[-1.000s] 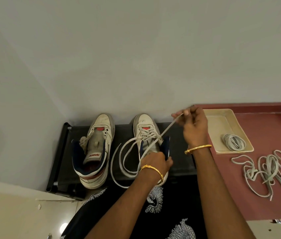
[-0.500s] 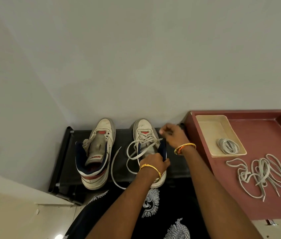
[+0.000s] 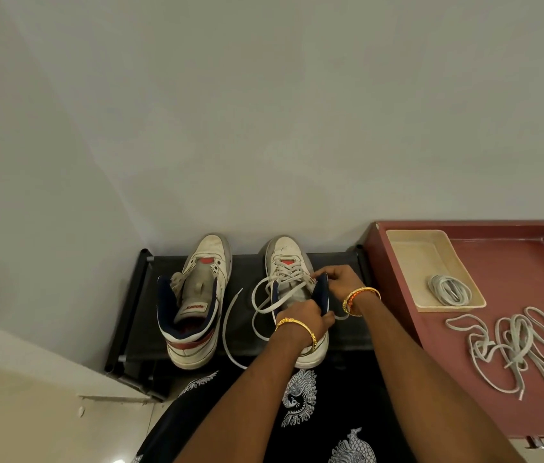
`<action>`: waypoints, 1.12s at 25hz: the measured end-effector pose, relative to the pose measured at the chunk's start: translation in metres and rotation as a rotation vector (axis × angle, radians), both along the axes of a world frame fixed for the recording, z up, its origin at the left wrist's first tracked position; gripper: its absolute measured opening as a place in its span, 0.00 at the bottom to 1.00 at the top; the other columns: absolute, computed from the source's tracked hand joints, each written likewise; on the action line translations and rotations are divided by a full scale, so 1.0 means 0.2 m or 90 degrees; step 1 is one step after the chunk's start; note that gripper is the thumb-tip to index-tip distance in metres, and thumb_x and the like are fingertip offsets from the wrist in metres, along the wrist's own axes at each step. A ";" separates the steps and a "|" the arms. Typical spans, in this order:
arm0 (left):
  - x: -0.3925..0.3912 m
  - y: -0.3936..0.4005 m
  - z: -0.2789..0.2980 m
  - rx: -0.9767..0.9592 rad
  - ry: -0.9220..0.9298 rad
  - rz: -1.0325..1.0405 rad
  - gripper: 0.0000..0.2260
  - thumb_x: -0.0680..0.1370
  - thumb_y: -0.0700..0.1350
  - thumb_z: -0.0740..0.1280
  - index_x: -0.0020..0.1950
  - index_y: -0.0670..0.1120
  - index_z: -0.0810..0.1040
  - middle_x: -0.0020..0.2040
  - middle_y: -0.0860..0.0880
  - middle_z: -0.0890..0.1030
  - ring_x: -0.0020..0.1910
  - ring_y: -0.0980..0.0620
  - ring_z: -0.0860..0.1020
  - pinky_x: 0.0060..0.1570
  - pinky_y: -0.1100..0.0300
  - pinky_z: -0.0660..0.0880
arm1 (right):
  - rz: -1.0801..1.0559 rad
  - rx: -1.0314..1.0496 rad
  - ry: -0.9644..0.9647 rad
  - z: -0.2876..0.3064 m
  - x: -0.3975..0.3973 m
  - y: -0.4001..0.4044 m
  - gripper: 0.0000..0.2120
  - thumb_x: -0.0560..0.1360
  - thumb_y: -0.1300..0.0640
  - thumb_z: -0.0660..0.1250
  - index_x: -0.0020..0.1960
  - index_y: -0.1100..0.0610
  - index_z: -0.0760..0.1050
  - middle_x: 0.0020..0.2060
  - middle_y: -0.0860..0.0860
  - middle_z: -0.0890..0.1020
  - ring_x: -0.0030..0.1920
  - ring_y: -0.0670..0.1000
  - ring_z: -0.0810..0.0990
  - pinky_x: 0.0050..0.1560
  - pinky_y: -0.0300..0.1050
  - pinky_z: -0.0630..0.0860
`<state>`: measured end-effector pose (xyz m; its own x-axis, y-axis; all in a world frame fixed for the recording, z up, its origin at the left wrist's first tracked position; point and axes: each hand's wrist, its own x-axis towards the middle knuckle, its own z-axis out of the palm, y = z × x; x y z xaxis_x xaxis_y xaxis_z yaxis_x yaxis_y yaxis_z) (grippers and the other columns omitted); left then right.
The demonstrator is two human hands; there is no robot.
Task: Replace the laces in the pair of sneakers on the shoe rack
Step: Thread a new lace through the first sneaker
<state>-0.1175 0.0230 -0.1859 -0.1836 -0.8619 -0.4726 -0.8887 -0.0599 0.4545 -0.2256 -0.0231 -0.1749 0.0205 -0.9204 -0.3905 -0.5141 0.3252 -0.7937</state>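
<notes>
On the black shoe rack (image 3: 137,295), left hand (image 3: 307,317) grips the right sneaker (image 3: 292,262) collar; right hand (image 3: 337,279) pinches lace (image 3: 263,289) at the upper eyelets.

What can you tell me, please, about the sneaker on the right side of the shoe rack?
The right sneaker is a scuffed white high-top, leather by the look of it, with a grey toe edge, navy collar lining and a red patch under its lace. It stands upright on the black shoe rack, toe to the wall. The lace is threaded through the lower eyelets, its ends looping loose to the left. The left hand grips the collar; the right hand pinches at the upper eyelets.
</notes>
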 end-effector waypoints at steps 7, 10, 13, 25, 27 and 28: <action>-0.01 0.00 -0.01 -0.013 -0.021 -0.011 0.22 0.79 0.57 0.56 0.54 0.40 0.78 0.53 0.40 0.79 0.55 0.41 0.76 0.52 0.54 0.71 | -0.156 -0.234 0.031 0.24 -0.04 0.01 0.09 0.76 0.66 0.64 0.53 0.62 0.80 0.50 0.55 0.81 0.51 0.48 0.75 0.52 0.39 0.71; -0.01 -0.01 -0.02 -0.016 -0.032 -0.026 0.23 0.80 0.58 0.55 0.54 0.40 0.78 0.52 0.41 0.79 0.54 0.42 0.76 0.51 0.53 0.71 | -0.219 -0.448 -0.014 0.52 -0.08 0.00 0.07 0.76 0.66 0.65 0.48 0.57 0.81 0.45 0.51 0.82 0.48 0.45 0.77 0.50 0.35 0.74; -0.01 -0.01 -0.03 -0.018 -0.029 -0.027 0.22 0.80 0.58 0.55 0.53 0.41 0.79 0.52 0.42 0.80 0.54 0.42 0.76 0.51 0.53 0.71 | -0.225 -0.601 -0.010 0.73 -0.11 0.00 0.08 0.74 0.65 0.66 0.47 0.55 0.81 0.43 0.47 0.80 0.46 0.47 0.78 0.48 0.38 0.75; 0.20 -0.09 0.17 -0.389 0.295 0.237 0.11 0.81 0.44 0.59 0.48 0.42 0.79 0.43 0.46 0.80 0.43 0.51 0.78 0.44 0.59 0.73 | 0.024 -0.222 0.105 0.33 -0.08 -0.07 0.15 0.75 0.69 0.61 0.54 0.54 0.79 0.56 0.50 0.77 0.56 0.48 0.74 0.47 0.33 0.72; 0.31 -0.20 0.13 -0.236 0.340 0.330 0.10 0.80 0.39 0.59 0.56 0.41 0.79 0.54 0.43 0.80 0.53 0.48 0.77 0.52 0.59 0.72 | 0.136 -0.089 0.082 0.22 -0.05 -0.08 0.19 0.75 0.73 0.58 0.56 0.57 0.80 0.57 0.52 0.79 0.58 0.48 0.74 0.51 0.34 0.71; 0.35 -0.22 0.09 -0.122 0.352 0.350 0.10 0.80 0.38 0.60 0.57 0.41 0.78 0.57 0.43 0.80 0.53 0.48 0.76 0.52 0.61 0.72 | 0.177 -0.041 0.076 0.17 -0.04 -0.08 0.20 0.75 0.75 0.57 0.56 0.57 0.80 0.58 0.53 0.80 0.61 0.50 0.74 0.56 0.37 0.69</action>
<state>-0.0481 -0.0205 -0.1688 0.1270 -0.9538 -0.2722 -0.3978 -0.3004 0.8669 -0.2332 -0.0391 -0.1413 0.2317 -0.9090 -0.3463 -0.6674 0.1105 -0.7365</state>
